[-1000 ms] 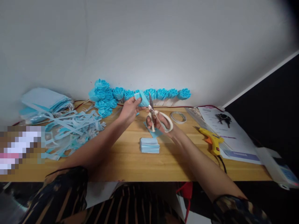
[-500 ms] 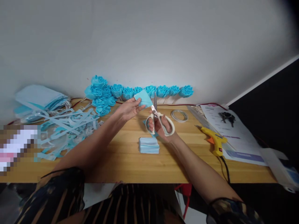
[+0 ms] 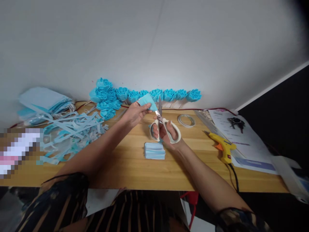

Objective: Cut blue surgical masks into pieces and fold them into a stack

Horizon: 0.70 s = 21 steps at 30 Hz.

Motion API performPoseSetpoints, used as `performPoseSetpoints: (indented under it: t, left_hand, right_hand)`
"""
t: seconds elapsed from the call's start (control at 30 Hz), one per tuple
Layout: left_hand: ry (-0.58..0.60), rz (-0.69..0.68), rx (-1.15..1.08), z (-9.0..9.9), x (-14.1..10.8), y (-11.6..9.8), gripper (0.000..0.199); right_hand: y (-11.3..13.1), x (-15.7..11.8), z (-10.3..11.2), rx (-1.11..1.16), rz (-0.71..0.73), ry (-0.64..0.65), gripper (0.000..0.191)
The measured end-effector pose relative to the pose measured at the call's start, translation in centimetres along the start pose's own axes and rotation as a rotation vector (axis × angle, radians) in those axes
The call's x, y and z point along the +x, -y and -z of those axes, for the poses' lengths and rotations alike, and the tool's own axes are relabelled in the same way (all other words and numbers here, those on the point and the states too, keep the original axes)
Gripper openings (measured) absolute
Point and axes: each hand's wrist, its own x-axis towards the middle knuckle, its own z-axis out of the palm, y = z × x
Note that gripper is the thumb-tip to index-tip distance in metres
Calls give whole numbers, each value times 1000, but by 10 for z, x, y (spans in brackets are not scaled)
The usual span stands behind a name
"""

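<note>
My left hand (image 3: 138, 113) pinches a light blue piece of mask fabric (image 3: 147, 100) between thumb and fingers, held up above the table. My right hand (image 3: 166, 133) grips white-handled scissors (image 3: 159, 118) by their loops. The blades point up and stand apart, with the fabric's lower right corner by the left blade. Whether that blade lies in front of or behind the cloth is hard to tell. Under my right hand a bit of blue fabric is mostly hidden. A neat stack of cut light blue pieces (image 3: 154, 151) lies on the table just below.
Blue fabric flowers (image 3: 156, 94) line the wall. To the left are a mask stack (image 3: 43, 100) and a heap of cut strips (image 3: 70, 129). A wire coil (image 3: 186, 120), yellow glue gun (image 3: 225, 151), paper sheet (image 3: 243, 141) and keys (image 3: 236, 123) lie right.
My left thumb has slid further over the fabric, and the hand has tilted slightly. The scissors remain spread in about the same place. The whole view has shifted a little.
</note>
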Motion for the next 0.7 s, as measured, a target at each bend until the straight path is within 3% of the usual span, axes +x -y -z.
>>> performPoseSetpoints:
  t: [0.3, 0.7]
  left_hand:
    - [-6, 4, 59, -2, 1, -5, 32]
    - [-18, 11, 14, 5, 4, 3, 31]
  right_hand:
    - [0, -1, 1, 14, -33, 57, 59]
    - [3, -2, -4, -41, -41, -25, 61]
